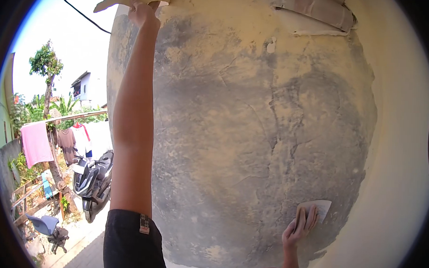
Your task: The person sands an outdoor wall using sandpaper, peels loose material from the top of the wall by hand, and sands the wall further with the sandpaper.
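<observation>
My right hand [300, 227] is low on the right side of a patchy grey and yellow wall [214, 134]. Its dusty fingers press a pale sheet of sandpaper [322, 208] against the surface. My left arm stretches up along the wall's left edge. At the top, my left hand [144, 15] has its fingers closed at a pale yellow, curved flap [117, 0] that sticks out past the wall edge. What exactly the flap is cannot be made out, and part of the grip is hidden.
A torn, peeling piece [318, 12] hangs at the wall's upper right. Cracks run down the middle. Outside on the left are a parked scooter [92, 177], a pink cloth [37, 143] with other laundry on a line, a swivel chair [43, 225] and a dark cable [81, 12].
</observation>
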Demonstrator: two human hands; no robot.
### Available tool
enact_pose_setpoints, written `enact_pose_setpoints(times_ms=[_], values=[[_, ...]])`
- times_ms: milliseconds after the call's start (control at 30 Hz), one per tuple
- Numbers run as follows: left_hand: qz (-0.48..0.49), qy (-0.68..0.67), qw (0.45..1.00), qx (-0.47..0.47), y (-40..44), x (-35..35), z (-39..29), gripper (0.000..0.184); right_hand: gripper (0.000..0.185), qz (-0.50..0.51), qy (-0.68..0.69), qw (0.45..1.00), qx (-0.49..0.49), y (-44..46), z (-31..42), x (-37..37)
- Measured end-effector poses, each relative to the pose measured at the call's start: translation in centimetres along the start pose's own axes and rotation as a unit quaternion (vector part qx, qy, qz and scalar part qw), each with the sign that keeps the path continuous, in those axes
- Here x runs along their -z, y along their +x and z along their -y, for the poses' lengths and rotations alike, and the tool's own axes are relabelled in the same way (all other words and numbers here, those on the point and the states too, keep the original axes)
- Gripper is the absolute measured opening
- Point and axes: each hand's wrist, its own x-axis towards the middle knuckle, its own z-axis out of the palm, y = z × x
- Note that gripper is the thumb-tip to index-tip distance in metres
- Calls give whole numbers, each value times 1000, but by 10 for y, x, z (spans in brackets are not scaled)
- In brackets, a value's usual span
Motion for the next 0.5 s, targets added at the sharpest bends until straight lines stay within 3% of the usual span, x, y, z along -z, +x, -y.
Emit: enact_pose_setpoints(times_ms=[100, 500], values=[[50, -8, 999, -12, 41, 33, -3, 45, 41, -8, -3, 1000, 6, -3, -4, -4], [8, 80, 988, -131, 142, 189, -120, 46, 41, -18, -26, 999, -11, -3, 4, -6]])
